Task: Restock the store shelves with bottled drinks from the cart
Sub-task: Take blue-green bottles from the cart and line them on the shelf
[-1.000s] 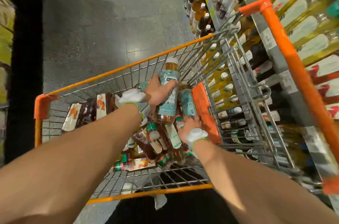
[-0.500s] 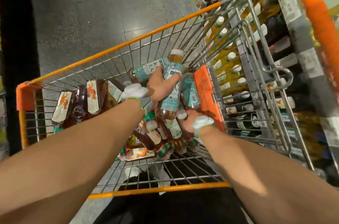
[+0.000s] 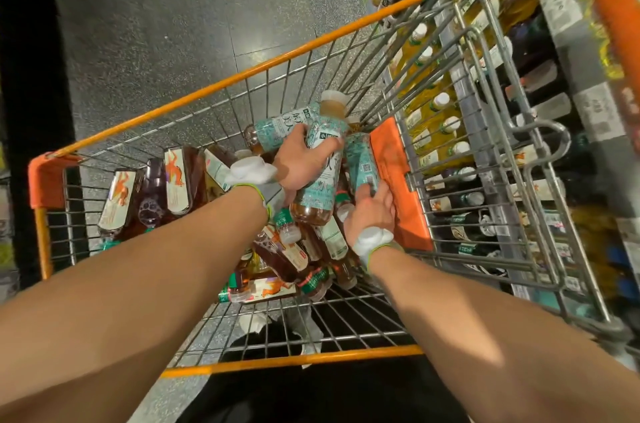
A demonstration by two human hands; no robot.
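Nearest you, past the orange near rim of the cart (image 3: 294,359), both your bare forearms reach down into the wire basket, each wrist wearing a white band with a green edge. Below your wrists, a heap of bottles (image 3: 287,256) lies jumbled on the basket floor, brown tea with white and green labels, caps pointing every way. Along the left side of the basket, a row of dark bottles (image 3: 173,180) with orange figures on their labels lies side by side.

Further in, your right hand (image 3: 372,211) is low by the orange seat flap (image 3: 398,180), its fingers curled round the lower end of a teal bottle (image 3: 362,159) that leans just beside the flap. Your left hand (image 3: 298,163) is above the heap and grips the raised bottle (image 3: 322,159), a teal-labelled tea with a white cap, tilted with the cap away from you; your thumb lies across its label. The fingers of that hand also touch a third teal bottle (image 3: 277,130) lying crosswise behind it; you cannot tell whether they hold it.

Beyond the cart's right wall, the shelves (image 3: 561,7) carry rows of yellow and dark drinks with white caps. Grey speckled floor (image 3: 173,24) stretches ahead.
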